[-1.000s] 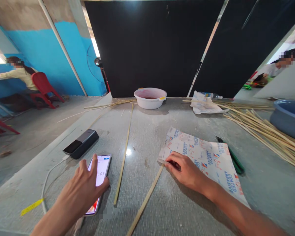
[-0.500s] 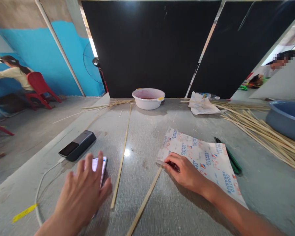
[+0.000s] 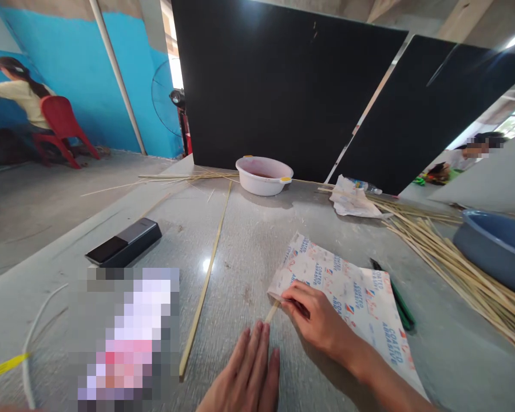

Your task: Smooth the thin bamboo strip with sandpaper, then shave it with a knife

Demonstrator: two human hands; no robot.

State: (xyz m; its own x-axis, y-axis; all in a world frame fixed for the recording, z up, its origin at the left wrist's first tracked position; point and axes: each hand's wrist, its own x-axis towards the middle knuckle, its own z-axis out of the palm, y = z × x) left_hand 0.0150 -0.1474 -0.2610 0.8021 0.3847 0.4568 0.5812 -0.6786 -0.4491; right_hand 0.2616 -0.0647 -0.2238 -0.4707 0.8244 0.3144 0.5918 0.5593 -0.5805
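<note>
A sheet of sandpaper (image 3: 364, 309), its printed "COATED ABRASIVE" backing facing up, lies on the grey table. My right hand (image 3: 317, 323) pinches the near left corner of this sheet, which is over the end of a thin bamboo strip (image 3: 273, 311). My left hand (image 3: 244, 372) lies flat on the strip with its fingers stretched out, just nearer me than the right hand, and hides most of it. Another bamboo strip (image 3: 206, 272) runs lengthwise to the left, touched by neither hand.
At left are a blurred-out phone (image 3: 133, 337), a black device (image 3: 126, 243) and a white cable (image 3: 30, 349). A green-handled cutter (image 3: 401, 303) is partly under the sandpaper. Behind stand a white basin (image 3: 264, 182) and crumpled paper (image 3: 354, 197); bamboo strips (image 3: 455, 246) and a blue-grey basin (image 3: 489, 246) are right.
My left hand has moved from over the phone rightward onto the bamboo strip. My right hand keeps its pinch on the sandpaper. The view has tilted slightly.
</note>
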